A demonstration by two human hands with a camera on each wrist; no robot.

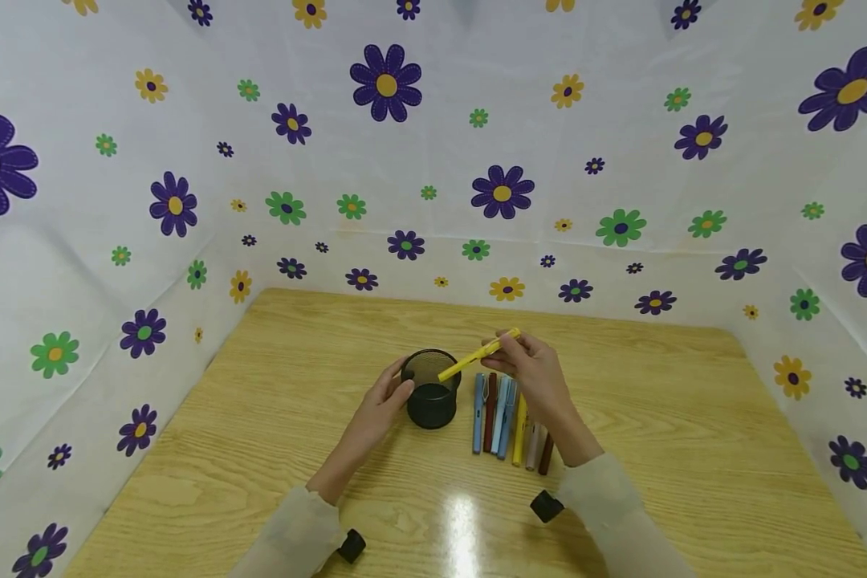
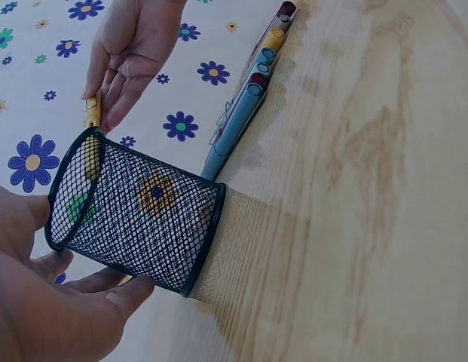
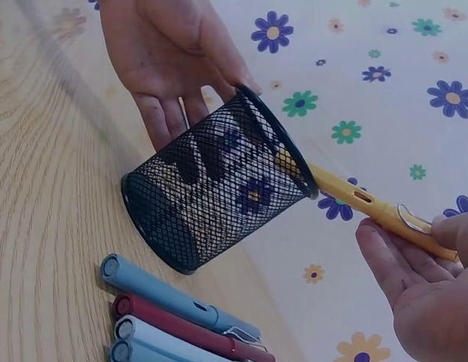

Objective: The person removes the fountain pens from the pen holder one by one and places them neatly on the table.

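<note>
A black mesh pen cup (image 1: 431, 405) stands upright on the wooden table. My left hand (image 1: 377, 413) holds its left side, thumb at the near rim and fingers along the wall, as the left wrist view also shows. In my right hand (image 1: 538, 377), a yellow pen (image 3: 353, 197) is pinched by its clip end. The pen slants down to the left, its lower end inside the cup's mouth in the right wrist view. Just right of the cup lies a row of several pens, among them a blue pen (image 1: 478, 417), a dark red pen (image 1: 490, 421) and another yellow pen (image 1: 519, 437).
The wooden table (image 1: 260, 449) carries the cup and the pens. White cloth (image 1: 433, 144) printed with flowers rises behind and at both sides. A black wrist device (image 1: 547, 506) sits below the right sleeve, another black device (image 1: 352, 546) by the left sleeve.
</note>
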